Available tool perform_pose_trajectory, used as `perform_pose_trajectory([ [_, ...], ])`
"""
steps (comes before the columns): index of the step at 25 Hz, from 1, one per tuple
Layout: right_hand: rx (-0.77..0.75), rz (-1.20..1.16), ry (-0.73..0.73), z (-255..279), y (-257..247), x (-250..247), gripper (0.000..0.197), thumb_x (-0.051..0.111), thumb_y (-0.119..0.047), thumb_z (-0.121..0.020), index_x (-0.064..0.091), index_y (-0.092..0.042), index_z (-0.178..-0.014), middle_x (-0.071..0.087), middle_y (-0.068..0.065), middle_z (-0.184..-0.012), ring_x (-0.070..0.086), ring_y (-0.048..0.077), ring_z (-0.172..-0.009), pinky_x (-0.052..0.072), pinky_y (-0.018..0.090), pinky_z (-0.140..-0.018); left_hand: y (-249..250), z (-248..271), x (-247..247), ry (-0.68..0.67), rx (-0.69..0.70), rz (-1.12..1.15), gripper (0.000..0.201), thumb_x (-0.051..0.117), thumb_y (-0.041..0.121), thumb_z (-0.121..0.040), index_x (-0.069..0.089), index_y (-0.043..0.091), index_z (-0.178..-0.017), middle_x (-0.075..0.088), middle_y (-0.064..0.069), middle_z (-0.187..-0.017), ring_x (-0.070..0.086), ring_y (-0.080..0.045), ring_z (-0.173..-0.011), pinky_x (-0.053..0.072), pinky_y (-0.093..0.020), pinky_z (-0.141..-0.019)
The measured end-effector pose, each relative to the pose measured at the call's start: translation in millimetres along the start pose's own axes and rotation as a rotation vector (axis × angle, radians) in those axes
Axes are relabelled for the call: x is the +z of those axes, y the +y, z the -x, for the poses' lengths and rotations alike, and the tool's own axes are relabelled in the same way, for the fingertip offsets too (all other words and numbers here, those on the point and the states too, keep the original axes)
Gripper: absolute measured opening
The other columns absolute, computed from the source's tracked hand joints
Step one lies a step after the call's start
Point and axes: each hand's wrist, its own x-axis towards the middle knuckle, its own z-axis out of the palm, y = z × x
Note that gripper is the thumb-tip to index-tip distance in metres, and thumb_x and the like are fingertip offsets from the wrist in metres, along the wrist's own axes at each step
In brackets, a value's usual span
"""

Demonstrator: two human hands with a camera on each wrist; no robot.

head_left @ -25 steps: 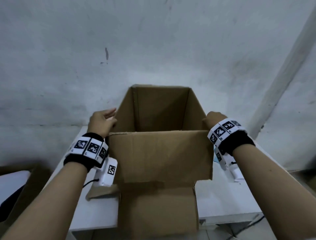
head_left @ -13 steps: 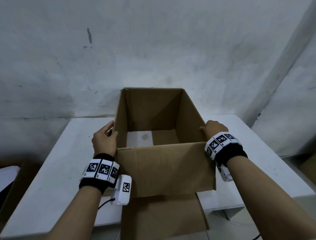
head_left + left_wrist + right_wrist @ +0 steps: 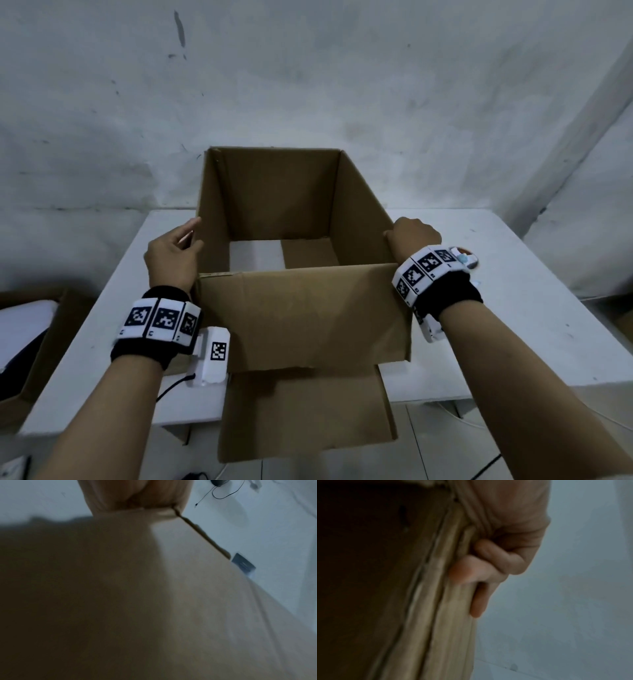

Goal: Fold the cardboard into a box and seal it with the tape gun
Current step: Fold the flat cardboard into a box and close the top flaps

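Holding the cardboard box between both my hands, it's standing open-topped on the near part of the white table, its near wall by the table's front edge. My left hand is against the box's left wall near the front corner, palm to the cardboard, fingers fairly straight and reaching past the top rim, so it's pressing, not clenched. My right hand is at the box's right wall by the top rim; in the right wrist view fingers are curled against the folded cardboard edge, gripping it. Left wrist view is mostly the box's outer wall, blurry, with my palm at its top. Box bottom isn't closed: looking in, one brown flap covers the right part, the table shows white through the left part. Near flap hangs down from the box past the table's front edge. Both wrists have marker bands. Another brown carton sits left of the table, only partly in view
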Motion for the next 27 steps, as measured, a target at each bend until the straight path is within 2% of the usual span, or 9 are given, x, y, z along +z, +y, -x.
perform_pose_trajectory([
  [3, 0.052, -0.010, 0.011, -6.8, -16.0, 8.0, 0.038, 0.038, -0.015, -0.098, 0.049, 0.002, -0.131, 0.066, 0.014, -0.112, 0.062, 0.031, -0.103, 0.037, 0.030, -0.072, -6.9, -21.7, -8.6, -0.032, 0.000, 0.018, 0.041, 0.054, -0.003, -0.082, 0.063, 0.015, -0.118, 0.064, -0.012, -0.121, 0.061, -0.023, -0.111, 0.046, -0.038, -0.102],
  [6, 0.042, -0.042, 0.016, -0.6, -14.5, 12.0, 0.031, 0.038, -0.017, -0.098, 0.058, -0.001, -0.115, 0.066, 0.015, -0.112, 0.061, 0.032, -0.103, 0.037, 0.031, -0.074, -13.1, -25.2, -11.9, -0.049, -0.014, 0.033, 0.041, 0.053, -0.003, -0.082, 0.063, 0.016, -0.118, 0.064, -0.011, -0.121, 0.061, -0.023, -0.111, 0.046, -0.040, -0.102],
  [8, 0.020, -0.078, 0.022, 8.2, -12.8, 10.7, 0.032, 0.037, -0.023, -0.098, 0.056, -0.007, -0.118, 0.064, 0.015, -0.115, 0.060, 0.033, -0.105, 0.040, 0.033, -0.078, -13.3, -20.8, -14.5, -0.065, -0.015, 0.088, 0.042, 0.052, -0.002, -0.084, 0.061, 0.016, -0.121, 0.063, -0.009, -0.123, 0.059, -0.021, -0.114, 0.044, -0.041, -0.104],
  [12, -0.025, -0.223, 0.152, 26.9, -12.3, 1.4, 0.038, 0.037, -0.031, -0.099, 0.044, -0.018, -0.134, 0.053, 0.016, -0.129, 0.054, 0.037, -0.114, 0.042, 0.042, -0.093, -11.7, 9.1, -21.1, -0.240, 0.086, 0.136, 0.039, 0.042, 0.007, -0.094, 0.049, 0.015, -0.132, 0.045, 0.001, -0.139, 0.038, -0.014, -0.132, 0.024, -0.024, -0.108],
  [14, -0.167, -0.170, 0.267, 44.9, -22.2, -3.1, 0.037, 0.035, -0.035, -0.099, 0.049, -0.019, -0.129, 0.053, 0.013, -0.128, 0.053, 0.034, -0.114, 0.040, 0.044, -0.095, -15.6, 18.3, -24.7, -0.303, 0.216, -0.054, 0.037, 0.039, 0.008, -0.095, 0.051, 0.014, -0.130, 0.038, 0.000, -0.146, 0.030, -0.016, -0.137, 0.020, -0.024, -0.107],
  [18, -0.457, 0.014, 0.093, 93.2, -46.8, 25.5, 0.054, 0.021, -0.061, -0.093, 0.056, -0.031, -0.121, 0.055, -0.002, -0.129, 0.048, 0.022, -0.123, 0.021, 0.052, -0.109, -19.3, 13.0, -33.2, -0.305, 0.226, -0.202, 0.046, 0.032, -0.004, -0.092, 0.048, 0.012, -0.132, 0.034, -0.001, -0.149, 0.028, -0.018, -0.139, 0.019, -0.030, -0.115],
  [21, -0.624, 0.086, 0.235, 110.8, -43.7, 45.0, 0.057, 0.021, -0.064, -0.089, 0.066, -0.030, -0.099, 0.069, -0.006, -0.100, 0.064, 0.019, -0.100, 0.017, 0.043, -0.101, -18.5, 14.4, -36.7, -0.316, 0.240, -0.232, 0.046, 0.030, -0.004, -0.092, 0.048, 0.011, -0.132, 0.035, -0.001, -0.148, 0.030, -0.017, -0.138, 0.019, -0.026, -0.112],
  [24, -0.713, 0.029, 0.223, 97.0, -34.7, 46.1, 0.043, 0.034, -0.050, -0.086, 0.067, -0.024, -0.094, 0.069, -0.001, -0.093, 0.065, 0.024, -0.096, 0.016, 0.037, -0.098, -19.5, 22.7, -52.8, -0.405, 0.330, -0.472, 0.039, 0.032, 0.019, -0.091, 0.064, 0.015, -0.113, 0.048, 0.001, -0.133, 0.044, -0.018, -0.124, 0.032, -0.027, -0.099],
  [27, -0.750, -0.029, 0.216, 88.0, -39.3, 37.8, 0.044, 0.036, -0.048, -0.085, 0.068, -0.020, -0.096, 0.066, 0.006, -0.098, 0.061, 0.031, -0.102, 0.013, 0.035, -0.099, -22.5, 35.8, -82.5, -0.529, 0.494, -0.664, 0.069, 0.022, 0.061, -0.079, 0.067, 0.012, -0.097, 0.058, -0.002, -0.110, 0.049, -0.023, -0.115, 0.035, -0.031, -0.092],
])
